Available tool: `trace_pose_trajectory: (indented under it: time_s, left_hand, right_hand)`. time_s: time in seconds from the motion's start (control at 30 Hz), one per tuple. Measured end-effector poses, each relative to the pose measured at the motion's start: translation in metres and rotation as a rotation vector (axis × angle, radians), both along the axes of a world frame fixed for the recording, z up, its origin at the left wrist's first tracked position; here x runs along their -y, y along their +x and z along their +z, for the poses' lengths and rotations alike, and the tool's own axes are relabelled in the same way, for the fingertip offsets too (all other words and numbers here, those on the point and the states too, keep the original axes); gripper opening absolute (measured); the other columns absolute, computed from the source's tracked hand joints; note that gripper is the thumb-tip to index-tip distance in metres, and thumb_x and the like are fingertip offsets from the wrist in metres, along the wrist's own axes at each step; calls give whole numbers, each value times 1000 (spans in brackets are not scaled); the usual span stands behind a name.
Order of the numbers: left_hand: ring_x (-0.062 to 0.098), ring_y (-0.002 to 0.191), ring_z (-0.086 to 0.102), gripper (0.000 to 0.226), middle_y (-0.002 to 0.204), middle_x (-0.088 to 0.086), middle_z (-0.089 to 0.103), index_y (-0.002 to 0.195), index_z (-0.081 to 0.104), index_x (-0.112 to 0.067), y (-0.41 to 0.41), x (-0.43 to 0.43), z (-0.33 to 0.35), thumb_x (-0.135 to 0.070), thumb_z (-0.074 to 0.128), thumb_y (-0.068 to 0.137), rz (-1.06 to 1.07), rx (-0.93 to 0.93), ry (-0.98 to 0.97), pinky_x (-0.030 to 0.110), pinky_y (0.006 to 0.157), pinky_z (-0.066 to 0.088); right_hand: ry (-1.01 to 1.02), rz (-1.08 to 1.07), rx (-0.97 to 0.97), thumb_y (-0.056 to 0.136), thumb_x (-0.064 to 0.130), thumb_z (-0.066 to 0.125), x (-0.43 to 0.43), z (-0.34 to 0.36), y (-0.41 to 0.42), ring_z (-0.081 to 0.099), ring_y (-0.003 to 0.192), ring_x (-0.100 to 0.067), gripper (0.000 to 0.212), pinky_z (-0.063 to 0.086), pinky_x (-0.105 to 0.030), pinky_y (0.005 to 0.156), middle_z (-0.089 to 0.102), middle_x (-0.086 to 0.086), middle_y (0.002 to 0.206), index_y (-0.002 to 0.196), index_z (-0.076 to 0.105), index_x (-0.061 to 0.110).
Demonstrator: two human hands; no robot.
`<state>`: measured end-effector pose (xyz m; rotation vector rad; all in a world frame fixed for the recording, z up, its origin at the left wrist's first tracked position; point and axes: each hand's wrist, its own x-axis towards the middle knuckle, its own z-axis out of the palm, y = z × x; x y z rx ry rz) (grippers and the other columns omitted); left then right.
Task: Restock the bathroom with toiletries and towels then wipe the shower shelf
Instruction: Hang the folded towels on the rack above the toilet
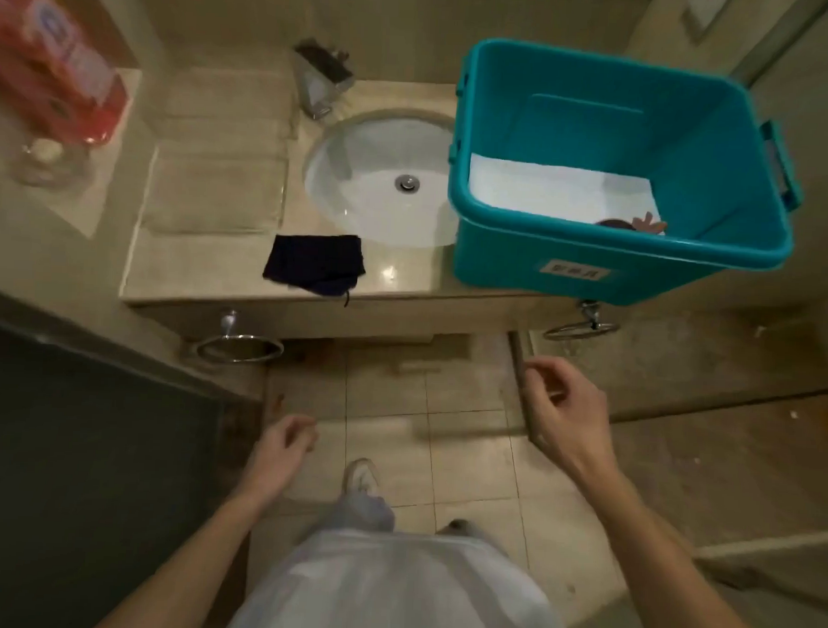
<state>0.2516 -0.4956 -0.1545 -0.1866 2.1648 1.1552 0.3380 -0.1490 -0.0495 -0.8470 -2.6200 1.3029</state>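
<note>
Bathroom desk (191,275) holds the dark cloth (312,262) at its front edge, long side 9 to 3. Left hand (285,438) and right hand (560,401) hang loose, empty; cloth lies 12 o'clock from the nearer left.

Top L: red pack (48,55) — blurred, cut off by edge; bin label (574,272) too sm. to read.

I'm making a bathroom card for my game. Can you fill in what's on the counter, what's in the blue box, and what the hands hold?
counter: folded towels, dark cloth and teal bin around the sink
bin: white sheet and a small dark item, too unclear to name
left hand: loosely curled, holds nothing
right hand: loosely curled, holds nothing
left side: blurred red pack
</note>
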Motion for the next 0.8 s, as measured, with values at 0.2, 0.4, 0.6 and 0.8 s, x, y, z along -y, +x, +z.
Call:
trace_pose_trajectory:
  time_s: [0.2, 0.4, 0.6, 0.8]
  left_hand:
    - [9, 95, 68, 19, 98, -8, 73, 111, 68, -26, -143, -120, 102, -33, 54, 101, -84, -415, 253, 40, 89, 57]
    - [9, 95, 67, 21, 98, -4, 70, 109, 67, -15, -210, -231, 196, -27, 51, 103, -63, -785, 425, 25, 84, 55]
    - [6, 101, 64, 28, 108, -9, 69, 115, 65, -22, -270, -349, 205, -37, 56, 93, -391, -868, 292, 29, 93, 51]
    - [20, 118, 61, 46, 130, -3, 65, 128, 59, -27, -318, -444, 148, -50, 51, 89, -676, -521, -181, 42, 101, 48]
  right_hand:
    - [360, -32, -439, 97, 17, 63, -49, 63, -67, 68, 79, -13, 10, 59, -34, 68, 71, -1, 93, 101, 70, 11]
    - [424, -129, -404, 96, 20, 63, -131, 111, -131, 63, 87, -6, 13, 56, -28, 78, 67, 11, 98, 104, 71, 13]
    - [353, -65, 152, 91, 38, 62, -254, 97, -213, 63, 115, -21, 40, 50, -40, 98, 68, 0, 126, 128, 63, 22]
    - [204, 96, 544, 88, 39, 67, -347, 37, -290, 56, 100, -26, 49, 46, -35, 81, 60, -9, 122, 127, 54, 10]
